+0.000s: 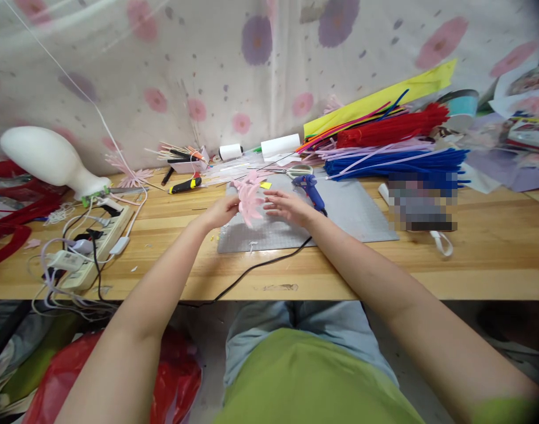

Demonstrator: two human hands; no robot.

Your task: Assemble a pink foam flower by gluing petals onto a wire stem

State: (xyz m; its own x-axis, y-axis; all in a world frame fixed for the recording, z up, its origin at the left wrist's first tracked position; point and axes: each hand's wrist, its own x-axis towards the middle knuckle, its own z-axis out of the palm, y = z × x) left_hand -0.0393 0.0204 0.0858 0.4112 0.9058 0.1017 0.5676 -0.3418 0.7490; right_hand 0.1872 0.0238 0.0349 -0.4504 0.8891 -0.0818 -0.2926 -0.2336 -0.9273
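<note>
My left hand (pixel 224 212) pinches a pink pipe-cleaner flower (pixel 250 201) whose curled petals hang over the left part of a grey cutting mat (pixel 353 218). Just right of the petals is my right hand (pixel 289 208), its fingers apart and nothing held in them. Beyond it lies a blue hot glue gun (pixel 310 191) on the mat, with scissors (pixel 299 171) behind it. A small yellow piece (pixel 265 185) shows beside the flower. The fingertips of my left hand are partly hidden by the petals.
A power strip (pixel 97 247) with tangled cables stands at left, near a white lamp (pixel 49 156). A black cord (pixel 247 270) crosses the table's front. Blue pipe cleaners (pixel 397 164) and red ones (pixel 393 126) lie at back right. A yellow-black utility knife (pixel 185 185) lies left.
</note>
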